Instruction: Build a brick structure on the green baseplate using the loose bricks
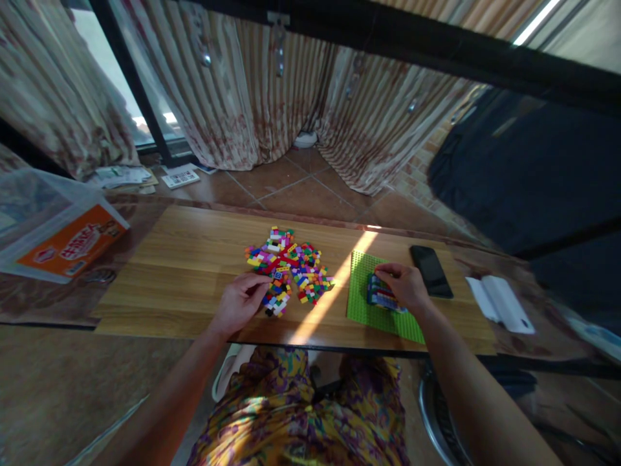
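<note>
A loose pile of small coloured toy bricks (309,268) lies mid-table. At its near left edge is my left hand (241,301), thumb and fingertips pinched together beside the bricks; whatever is between them is too small to make out. My right hand (403,285) reaches over a green studded baseplate (358,301) on the right. There its fingers are closed at the far edge of a low block of joined bricks (383,298), mostly blue and grey with a dark red strip. These fingers hide part of the block and anything they pinch.
The wooden table (189,259) also bears a black phone (431,270) right of the baseplate. A clear plastic box with an orange label (72,243) stands at the left. A white folded object (502,304) lies at the far right. Curtains (252,97) hang beyond.
</note>
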The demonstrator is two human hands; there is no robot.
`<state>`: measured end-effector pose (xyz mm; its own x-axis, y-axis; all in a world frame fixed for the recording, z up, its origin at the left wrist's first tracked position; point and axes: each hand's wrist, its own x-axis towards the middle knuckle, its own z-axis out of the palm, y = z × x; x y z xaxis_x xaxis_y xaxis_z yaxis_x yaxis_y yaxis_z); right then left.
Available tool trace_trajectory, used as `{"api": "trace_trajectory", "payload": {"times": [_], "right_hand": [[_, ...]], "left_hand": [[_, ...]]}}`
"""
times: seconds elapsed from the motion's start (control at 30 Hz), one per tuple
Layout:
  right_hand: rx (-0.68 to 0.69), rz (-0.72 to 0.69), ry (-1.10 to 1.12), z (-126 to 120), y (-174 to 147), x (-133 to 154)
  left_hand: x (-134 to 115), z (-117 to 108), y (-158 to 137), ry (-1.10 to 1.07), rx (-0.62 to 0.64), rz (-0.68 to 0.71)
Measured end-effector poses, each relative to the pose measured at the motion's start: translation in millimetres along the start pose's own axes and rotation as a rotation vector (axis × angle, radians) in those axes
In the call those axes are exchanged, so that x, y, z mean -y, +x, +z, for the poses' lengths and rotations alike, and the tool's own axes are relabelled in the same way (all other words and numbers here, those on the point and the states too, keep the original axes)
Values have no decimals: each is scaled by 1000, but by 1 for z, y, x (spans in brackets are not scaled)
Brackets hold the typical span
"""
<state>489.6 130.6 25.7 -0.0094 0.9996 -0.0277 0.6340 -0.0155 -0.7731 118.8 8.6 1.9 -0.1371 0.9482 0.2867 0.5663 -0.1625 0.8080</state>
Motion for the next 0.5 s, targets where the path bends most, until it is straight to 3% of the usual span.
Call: {"api": "trace_trajectory", "payload": {"times": [0.17,0.3,0.4,0.5], "right_hand": [[-18,-105,-155,-3,-7,8],[-173,-341,-440,1,-20,21],[-203,-504,-473,19,-34,36],[-103,-611,-417,46,-48,51]], "left_hand": [[-1,0,0,-5,-12,11],[-3,1,0,-22,-22,4],[-3,1,0,-29,-7,-6],[-2,1,0,-29,3,-18]]}}
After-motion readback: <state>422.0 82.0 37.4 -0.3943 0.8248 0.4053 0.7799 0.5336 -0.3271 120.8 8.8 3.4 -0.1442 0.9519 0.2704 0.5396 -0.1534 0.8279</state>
